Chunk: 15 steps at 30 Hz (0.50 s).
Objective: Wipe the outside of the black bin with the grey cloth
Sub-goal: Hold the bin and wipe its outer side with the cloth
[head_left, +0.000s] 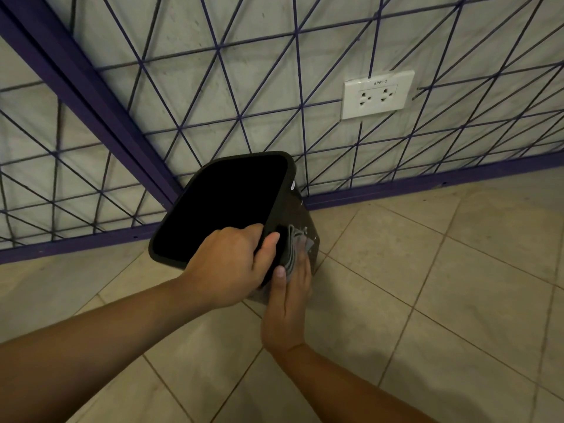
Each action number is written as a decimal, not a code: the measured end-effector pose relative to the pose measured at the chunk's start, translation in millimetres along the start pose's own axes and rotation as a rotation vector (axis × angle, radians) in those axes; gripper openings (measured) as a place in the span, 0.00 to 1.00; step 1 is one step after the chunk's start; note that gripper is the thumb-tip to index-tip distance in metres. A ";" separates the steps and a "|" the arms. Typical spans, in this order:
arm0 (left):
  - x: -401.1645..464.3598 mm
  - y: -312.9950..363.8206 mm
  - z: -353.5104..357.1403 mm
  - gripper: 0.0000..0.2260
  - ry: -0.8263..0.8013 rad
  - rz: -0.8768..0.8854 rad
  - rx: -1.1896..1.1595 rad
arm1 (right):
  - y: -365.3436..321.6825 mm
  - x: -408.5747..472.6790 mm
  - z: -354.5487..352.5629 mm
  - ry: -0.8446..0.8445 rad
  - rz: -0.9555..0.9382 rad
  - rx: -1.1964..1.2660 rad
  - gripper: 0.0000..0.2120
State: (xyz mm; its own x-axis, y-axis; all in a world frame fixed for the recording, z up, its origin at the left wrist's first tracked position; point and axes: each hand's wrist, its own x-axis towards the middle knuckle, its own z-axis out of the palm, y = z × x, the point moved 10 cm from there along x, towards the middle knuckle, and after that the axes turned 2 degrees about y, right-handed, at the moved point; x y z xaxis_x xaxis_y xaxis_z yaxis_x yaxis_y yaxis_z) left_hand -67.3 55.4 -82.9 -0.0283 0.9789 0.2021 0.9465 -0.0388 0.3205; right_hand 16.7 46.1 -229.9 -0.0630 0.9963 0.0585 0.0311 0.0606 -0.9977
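Left hand (pixel 227 264) clamps the black bin (pixel 225 209) rim to steady it; right hand (pixel 288 300) — fingers flat (seemingly) — presses the grey cloth (pixel 294 250) on the bin's side.

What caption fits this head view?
Left hand grips the black bin rim; right hand presses the grey cloth against its side.

Both forearms (pixel 91 346) bare, no sleeves, hands (pixel 225 264) ungloved.

The bin (pixel 219 209) stands close against the purple wire fence (pixel 213 96) behind it, leaving little room there. Open tiled floor (pixel 427 285) lies to its right and in front. A wall socket (pixel 377 94) sits behind the fence.
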 end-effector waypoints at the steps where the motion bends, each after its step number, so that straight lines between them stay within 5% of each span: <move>1: 0.1 0.0 0.0 0.20 -0.004 0.005 -0.001 | 1.7 -4.1 0.9 -0.015 0.010 -0.010 0.37; 10: 0.5 0.3 2.7 0.20 -0.019 -0.008 -0.008 | -14.8 1.5 2.8 -0.010 0.006 0.001 0.35; 15: 0.0 6.3 7.8 0.18 -0.040 0.009 -0.011 | 8.1 2.5 -8.1 0.094 0.133 0.080 0.45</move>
State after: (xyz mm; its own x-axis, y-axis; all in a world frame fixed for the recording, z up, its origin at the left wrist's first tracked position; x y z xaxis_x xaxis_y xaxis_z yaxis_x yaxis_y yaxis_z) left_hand -58.8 56.7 -88.1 -0.0070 0.9858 0.1678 0.9432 -0.0492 0.3287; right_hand 24.8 49.5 -237.5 0.0296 0.9968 -0.0748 -0.0472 -0.0734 -0.9962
